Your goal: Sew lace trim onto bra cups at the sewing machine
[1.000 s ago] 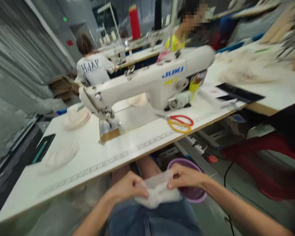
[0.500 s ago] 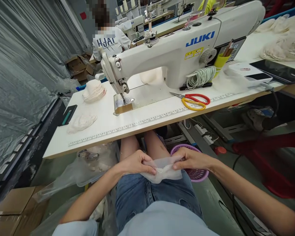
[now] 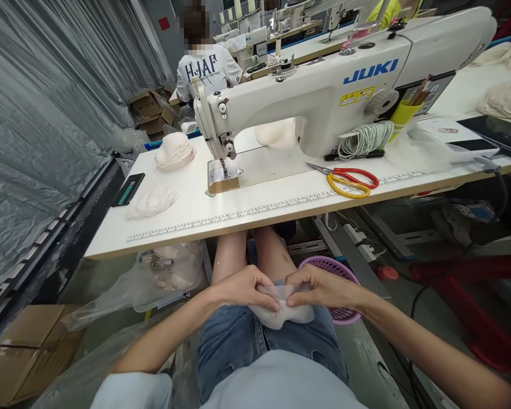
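Over my lap, below the table edge, my left hand [image 3: 244,287] and my right hand [image 3: 321,287] both pinch a small white fabric piece [image 3: 283,312]. The fingertips of the two hands nearly meet at its top edge. The cloth sags onto my denim shorts. Both hands are closed on it. Above them stands a white JUKI sewing machine [image 3: 323,96] on the white table [image 3: 238,207].
Red and yellow scissors [image 3: 344,179] lie right of the needle. Two small stacks of white fabric [image 3: 173,152] and a dark phone [image 3: 128,189] rest at the table's left. A purple basket [image 3: 334,270] sits by my right knee, a plastic bag [image 3: 153,281] hangs left. Another person sits behind.
My view has swung down and steadied on my lap. My hands have drawn closer together on the fabric piece, bunching it between the fingertips.
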Demonstrator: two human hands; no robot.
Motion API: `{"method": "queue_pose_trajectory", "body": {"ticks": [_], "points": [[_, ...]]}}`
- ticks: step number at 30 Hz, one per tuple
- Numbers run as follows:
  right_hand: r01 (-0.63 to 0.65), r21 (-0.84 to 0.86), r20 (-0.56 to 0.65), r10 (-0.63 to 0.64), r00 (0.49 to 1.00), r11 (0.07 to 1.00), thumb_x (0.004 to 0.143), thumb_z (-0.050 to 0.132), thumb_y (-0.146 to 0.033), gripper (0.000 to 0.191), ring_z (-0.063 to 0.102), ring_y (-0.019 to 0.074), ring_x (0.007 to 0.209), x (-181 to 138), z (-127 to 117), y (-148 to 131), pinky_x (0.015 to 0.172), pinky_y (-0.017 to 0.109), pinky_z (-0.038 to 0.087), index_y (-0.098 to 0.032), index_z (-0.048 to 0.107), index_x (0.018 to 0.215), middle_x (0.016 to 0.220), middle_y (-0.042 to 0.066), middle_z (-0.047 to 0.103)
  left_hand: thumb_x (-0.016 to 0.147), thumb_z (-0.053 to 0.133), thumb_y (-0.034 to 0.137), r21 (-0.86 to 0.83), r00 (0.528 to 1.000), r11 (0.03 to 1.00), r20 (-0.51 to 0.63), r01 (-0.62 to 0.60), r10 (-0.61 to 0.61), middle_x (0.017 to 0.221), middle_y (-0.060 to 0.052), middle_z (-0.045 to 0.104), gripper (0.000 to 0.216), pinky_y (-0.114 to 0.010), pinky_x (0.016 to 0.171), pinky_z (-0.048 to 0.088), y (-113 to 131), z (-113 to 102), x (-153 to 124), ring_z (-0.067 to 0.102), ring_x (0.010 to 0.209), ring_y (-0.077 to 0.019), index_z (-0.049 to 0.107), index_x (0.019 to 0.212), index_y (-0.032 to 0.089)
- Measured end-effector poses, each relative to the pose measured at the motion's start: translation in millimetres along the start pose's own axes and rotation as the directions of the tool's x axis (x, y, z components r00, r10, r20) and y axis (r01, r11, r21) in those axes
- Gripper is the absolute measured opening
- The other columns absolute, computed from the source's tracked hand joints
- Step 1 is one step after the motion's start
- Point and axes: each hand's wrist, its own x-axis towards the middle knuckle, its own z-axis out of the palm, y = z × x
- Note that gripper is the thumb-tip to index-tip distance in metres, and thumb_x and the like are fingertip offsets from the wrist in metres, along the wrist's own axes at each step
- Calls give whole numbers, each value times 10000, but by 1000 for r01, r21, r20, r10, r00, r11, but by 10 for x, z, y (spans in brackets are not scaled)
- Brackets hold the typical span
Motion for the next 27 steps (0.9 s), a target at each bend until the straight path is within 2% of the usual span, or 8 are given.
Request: {"method": "queue_pose_trajectory", "body": {"ticks": [6, 12, 18, 23, 27], "points": [[-53, 77, -44, 56, 997, 996, 767, 638, -421, 308, 509, 118, 634, 9, -55, 85, 573, 216, 368, -114, 657, 743, 671, 6, 574, 613, 745, 446, 64, 999, 998, -48, -20, 23, 578, 25, 548, 366, -187, 497, 318, -35, -74, -26, 443, 539, -76, 715, 759, 113], [-68, 59, 5, 68, 998, 996, 737, 661, -447, 327, 531, 133, 635, 177, -46, 70, 562, 220, 372, -122, 679, 758, 655, 7, 597, 614, 739, 462, -6, 999, 1000, -35, 6, -7, 645, 1, 603, 393, -197, 557, 380, -62, -138, 36, 495, 588, -97, 714, 802, 118], [-123, 199, -33, 132, 991, 972, 755, 661, -404, 278, 537, 126, 648, 198, -160, 159, 586, 223, 394, -127, 681, 759, 686, 12, 597, 586, 785, 356, -115, 998, 993, -64, -27, 20, 678, 0, 606, 333, -197, 587, 389, -208, -266, 13, 500, 615, -94, 694, 796, 114], [-127, 153, 9, 127, 992, 980, 755, 662, -404, 276, 554, 144, 694, 256, -192, 234, 626, 237, 408, -131, 687, 786, 720, 25, 618, 583, 787, 352, -229, 994, 973, -113, -17, -9, 689, -11, 616, 320, -216, 613, 413, -308, -291, 50, 531, 643, -116, 695, 787, 122], [-153, 140, 26, 151, 988, 978, 739, 668, -430, 286, 542, 141, 700, 400, -165, 222, 603, 225, 399, -147, 676, 776, 720, 15, 611, 579, 791, 343, -240, 992, 970, -124, -25, -5, 688, -9, 618, 312, -205, 602, 399, -339, -338, 87, 525, 637, -110, 697, 777, 122]]}}
